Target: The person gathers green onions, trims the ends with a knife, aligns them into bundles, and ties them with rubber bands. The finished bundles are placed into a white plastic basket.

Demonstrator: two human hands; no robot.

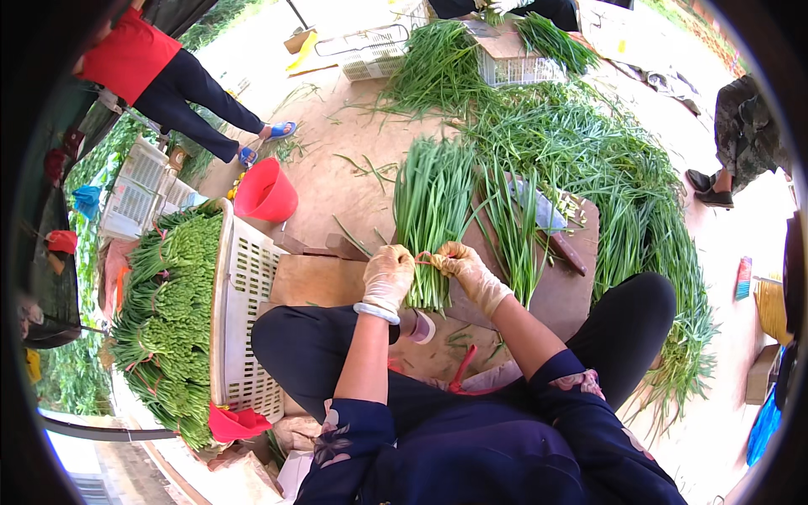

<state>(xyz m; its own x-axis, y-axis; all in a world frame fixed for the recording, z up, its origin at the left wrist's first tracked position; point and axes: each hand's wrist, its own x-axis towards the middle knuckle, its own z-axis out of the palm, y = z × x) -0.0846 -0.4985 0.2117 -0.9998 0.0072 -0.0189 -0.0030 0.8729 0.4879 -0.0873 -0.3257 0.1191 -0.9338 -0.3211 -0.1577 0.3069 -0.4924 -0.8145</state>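
Observation:
Both my hands wear thin, stained gloves. My left hand (389,273) pinches one side of a red tie (423,257) that crosses the front of a bundle of green garlic chives (434,196). On the bundle's other side, my right hand (466,268) grips the tie's other part. The cut stems point toward me, below the tie. Just right of the bundle, loose chives (519,233) lie on a brown board (568,303). A cleaver (546,214) with a wooden handle rests there too, beside short cut pieces. Whether the tie is knotted cannot be told.
A white plastic basket (249,315) full of tied bundles (177,315) stands at my left, with a red bucket (266,190) beyond. A large heap of chives (631,189) curves round the right. One person stands at upper left; others are at the top and far right.

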